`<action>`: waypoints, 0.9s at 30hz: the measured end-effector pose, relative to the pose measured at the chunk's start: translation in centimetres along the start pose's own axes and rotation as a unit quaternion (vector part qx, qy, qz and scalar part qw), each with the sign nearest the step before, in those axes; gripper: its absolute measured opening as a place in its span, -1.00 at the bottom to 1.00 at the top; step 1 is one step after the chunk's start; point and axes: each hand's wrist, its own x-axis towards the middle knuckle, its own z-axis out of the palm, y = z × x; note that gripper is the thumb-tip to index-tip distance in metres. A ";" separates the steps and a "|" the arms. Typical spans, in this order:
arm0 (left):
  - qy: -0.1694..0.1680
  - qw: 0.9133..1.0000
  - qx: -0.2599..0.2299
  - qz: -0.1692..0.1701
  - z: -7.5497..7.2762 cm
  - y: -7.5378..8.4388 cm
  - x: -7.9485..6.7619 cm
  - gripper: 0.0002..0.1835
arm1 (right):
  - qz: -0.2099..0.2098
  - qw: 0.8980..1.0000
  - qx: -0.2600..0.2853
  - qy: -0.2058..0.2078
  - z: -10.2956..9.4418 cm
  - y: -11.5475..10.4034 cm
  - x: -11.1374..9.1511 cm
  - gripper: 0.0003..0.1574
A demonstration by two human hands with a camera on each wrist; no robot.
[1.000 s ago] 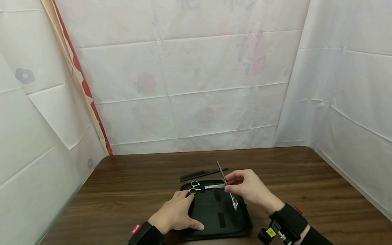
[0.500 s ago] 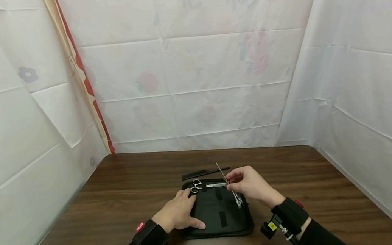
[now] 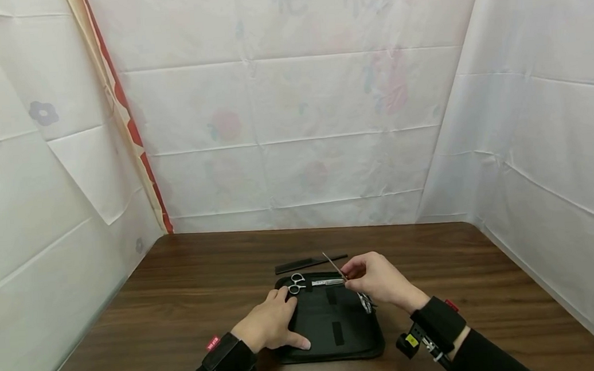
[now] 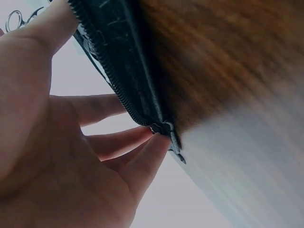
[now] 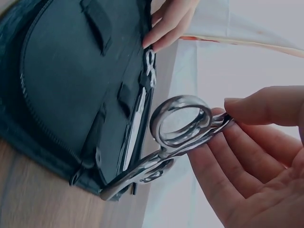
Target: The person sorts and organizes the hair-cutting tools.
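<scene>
At the frame's lower centre, the right hand (image 3: pixel 378 282) pinches the loose scissors (image 5: pixel 164 153) over the case's (image 3: pixel 315 316) right side; they slant more crosswise than a second ago, apparently being lined up. The left hand (image 3: pixel 267 324), fingers spread, rests on its left edge.

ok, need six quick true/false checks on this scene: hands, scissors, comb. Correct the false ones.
1. The right hand holds scissors. True.
2. It holds them by the rings. False: the rings are free; the grip is past them.
3. A second pair of scissors lies at the far edge of the black case. True.
4. The left hand is off that case. False: the left hand touches its left side.
5. The comb lies inside the case. False: the comb lies beyond it.
6. The table is brown. True.
</scene>
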 end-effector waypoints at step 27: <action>0.002 0.999 0.033 0.004 -0.2 0.5 0.0 0.03 | -0.023 0.989 -0.146 -0.018 -0.1 1.2 0.4 -0.77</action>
